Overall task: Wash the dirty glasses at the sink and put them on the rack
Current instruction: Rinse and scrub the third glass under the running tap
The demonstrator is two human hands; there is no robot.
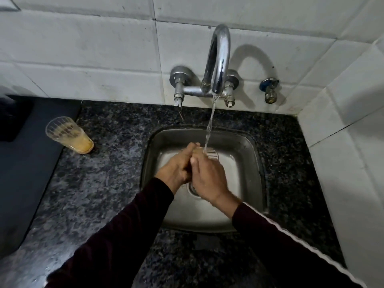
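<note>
Over the steel sink [251, 161] both my hands hold a clear ribbed glass [211, 153] tilted under the running water. My left hand [178, 166] wraps the glass from the left. My right hand [207, 177] grips it from the right, covering most of it; only the rim end shows. The stream from the chrome tap [218, 59] lands on the glass near its rim. A second glass [68, 135], clear with yellow-brown residue at its bottom, stands upright on the granite counter [108, 163] to the left of the sink.
White tiled walls close in behind and on the right. A blue-handled valve [269, 88] sticks out of the wall right of the tap. A dark mat or tray [27, 163] covers the counter at the far left, with a black object [12, 117] on it.
</note>
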